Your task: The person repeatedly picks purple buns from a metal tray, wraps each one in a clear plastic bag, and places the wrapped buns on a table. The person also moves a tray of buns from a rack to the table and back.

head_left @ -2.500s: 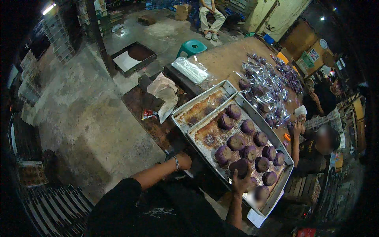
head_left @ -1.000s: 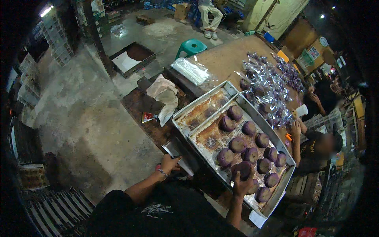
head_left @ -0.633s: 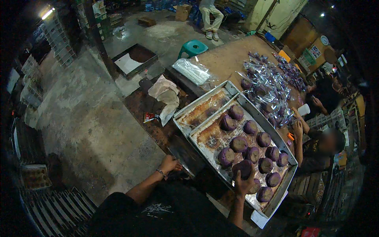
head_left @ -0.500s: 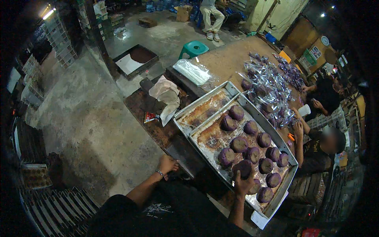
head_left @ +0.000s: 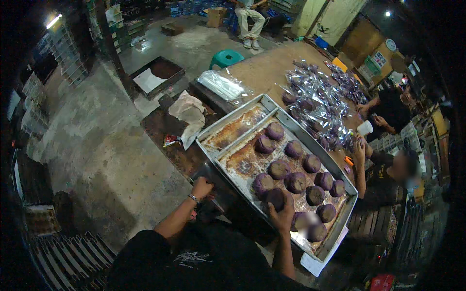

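In my right hand (head_left: 283,213) is a round purple bun (head_left: 275,198), held by its sides just above the near part of a metal baking tray (head_left: 231,175). Several more purple buns with brownish flat tops (head_left: 296,182) sit on the tray's larger section; its narrow far-left section is bare and stained. My left hand (head_left: 202,188), with a bracelet at the wrist, is closed left of the tray by the table edge. A faint sheet of clear plastic, apparently a bag (head_left: 219,201), hangs from its fingers.
Clear-wrapped purple buns (head_left: 320,111) are heaped behind the tray. A stack of clear bags (head_left: 221,85) and a crumpled cloth (head_left: 188,112) lie on the table's left side. Two co-workers (head_left: 393,177) are at the right. A green stool (head_left: 226,58) stands beyond the table.
My right hand has brought the bun a little leftward over the tray. Clear plastic shows more plainly around my left hand. The whole view has shifted slightly.
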`<action>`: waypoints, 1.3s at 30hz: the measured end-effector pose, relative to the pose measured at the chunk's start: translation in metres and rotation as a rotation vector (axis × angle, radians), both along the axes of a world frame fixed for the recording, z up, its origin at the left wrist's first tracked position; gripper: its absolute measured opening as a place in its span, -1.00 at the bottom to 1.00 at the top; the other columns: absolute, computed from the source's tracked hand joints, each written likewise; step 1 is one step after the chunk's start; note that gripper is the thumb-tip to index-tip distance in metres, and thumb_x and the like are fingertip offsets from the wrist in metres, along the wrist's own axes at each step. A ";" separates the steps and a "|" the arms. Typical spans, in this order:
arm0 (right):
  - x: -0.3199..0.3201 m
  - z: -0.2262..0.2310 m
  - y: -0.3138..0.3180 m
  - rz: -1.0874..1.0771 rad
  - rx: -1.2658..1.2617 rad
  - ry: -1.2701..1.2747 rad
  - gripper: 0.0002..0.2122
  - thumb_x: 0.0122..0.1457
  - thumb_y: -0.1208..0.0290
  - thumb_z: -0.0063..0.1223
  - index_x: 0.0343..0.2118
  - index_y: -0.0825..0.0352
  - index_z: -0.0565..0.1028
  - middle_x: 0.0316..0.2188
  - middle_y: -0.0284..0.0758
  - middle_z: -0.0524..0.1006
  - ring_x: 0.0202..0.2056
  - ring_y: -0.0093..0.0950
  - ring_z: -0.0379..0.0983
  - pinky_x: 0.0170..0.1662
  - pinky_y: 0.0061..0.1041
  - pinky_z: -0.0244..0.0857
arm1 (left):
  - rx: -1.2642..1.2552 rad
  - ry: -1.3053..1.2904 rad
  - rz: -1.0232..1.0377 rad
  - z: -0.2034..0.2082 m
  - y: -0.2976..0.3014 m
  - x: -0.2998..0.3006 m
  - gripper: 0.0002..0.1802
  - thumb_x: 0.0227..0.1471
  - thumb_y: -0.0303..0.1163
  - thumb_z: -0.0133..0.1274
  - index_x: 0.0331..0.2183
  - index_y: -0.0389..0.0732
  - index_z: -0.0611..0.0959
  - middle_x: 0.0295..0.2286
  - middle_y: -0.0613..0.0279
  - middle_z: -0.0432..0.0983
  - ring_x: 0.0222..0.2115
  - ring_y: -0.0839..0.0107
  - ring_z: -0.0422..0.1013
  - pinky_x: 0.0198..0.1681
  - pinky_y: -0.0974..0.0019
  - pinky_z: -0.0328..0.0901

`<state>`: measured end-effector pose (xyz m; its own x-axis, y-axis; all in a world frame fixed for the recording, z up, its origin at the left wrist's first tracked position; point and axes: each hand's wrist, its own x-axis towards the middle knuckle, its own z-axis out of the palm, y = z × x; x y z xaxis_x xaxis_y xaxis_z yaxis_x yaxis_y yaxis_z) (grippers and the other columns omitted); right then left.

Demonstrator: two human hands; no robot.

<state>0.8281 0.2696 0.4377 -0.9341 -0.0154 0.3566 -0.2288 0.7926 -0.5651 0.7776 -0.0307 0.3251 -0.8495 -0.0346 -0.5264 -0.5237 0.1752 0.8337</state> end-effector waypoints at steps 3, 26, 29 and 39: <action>-0.001 0.011 -0.001 0.024 0.056 0.014 -0.45 -0.17 0.41 0.23 -0.03 0.34 0.34 -0.16 -0.04 0.40 -0.11 -0.04 0.31 0.03 -0.18 0.14 | 0.127 0.054 0.063 -0.007 -0.001 0.004 -0.79 -0.04 -0.59 -0.03 -0.29 -0.46 0.43 -0.40 -0.03 0.49 -0.57 0.17 0.52 -0.62 0.25 0.42; 0.069 0.043 -0.006 0.274 -0.614 0.563 -0.51 -0.03 0.59 0.17 0.03 0.36 0.34 -0.15 -0.08 0.48 -0.17 -0.34 0.49 -0.13 -0.47 0.36 | 0.683 0.084 0.609 0.048 0.070 0.120 -0.74 -0.02 -0.23 0.16 -0.40 -0.23 0.55 -0.50 0.30 0.50 -0.69 0.66 0.19 -0.67 0.55 0.10; 0.076 0.041 -0.020 0.476 -0.414 0.114 -0.49 -0.05 0.55 0.21 0.03 0.36 0.35 -0.19 -0.09 0.51 -0.21 -0.42 0.50 -0.16 -0.48 0.37 | 0.640 0.052 0.492 0.054 0.078 0.122 -0.73 -0.01 -0.25 0.14 -0.35 -0.26 0.55 -0.48 0.29 0.51 -0.66 0.65 0.23 -0.64 0.55 0.13; 0.050 0.045 -0.049 0.617 -0.520 -0.592 -0.35 -0.07 0.53 0.23 0.14 0.34 0.21 -0.15 -0.11 0.48 -0.13 -0.45 0.43 -0.03 -0.49 0.28 | 0.521 0.123 0.230 0.048 0.045 0.101 -0.80 0.02 -0.41 0.07 -0.26 -0.23 0.52 -0.36 0.33 0.48 -0.41 0.51 0.39 -0.30 0.39 0.33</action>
